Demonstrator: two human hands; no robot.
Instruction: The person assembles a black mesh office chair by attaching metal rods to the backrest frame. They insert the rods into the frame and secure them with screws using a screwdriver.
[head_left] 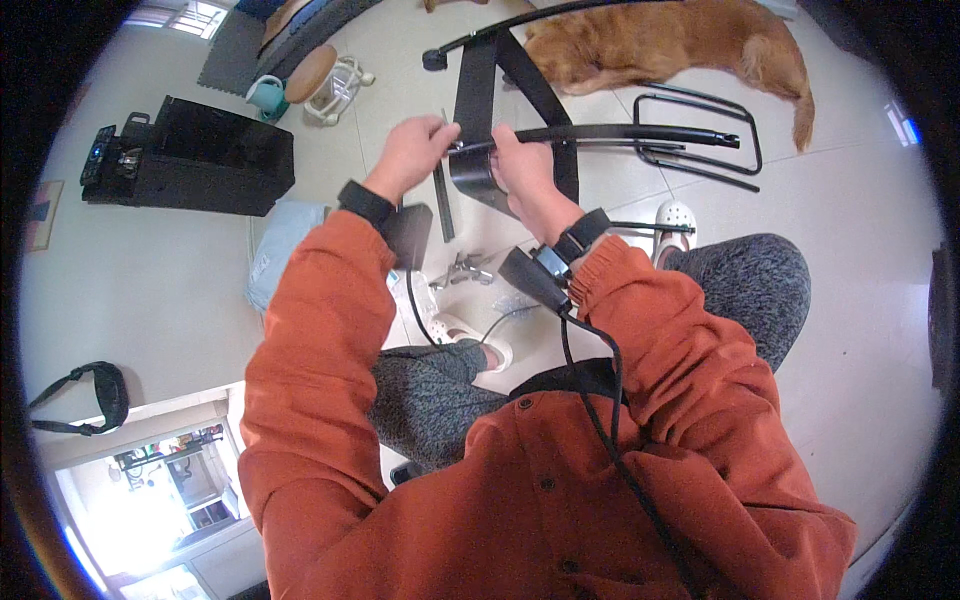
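In front of me stands a black metal frame with a flat, wide panel and long tubes across it. My left hand pinches at the end of a tube beside the panel's left edge; any small part between the fingertips is too small to make out. My right hand is closed around the frame where a long black bar runs off to the right. Below my hands, small metal parts lie on the floor by a clear plastic bag. A flat dark strip lies beyond my left wrist.
A brown dog lies behind the frame, near a black tube loop. At left are a tall black appliance, a round-topped stool, a teal container and a pale blue bag. Cables hang from my wrists.
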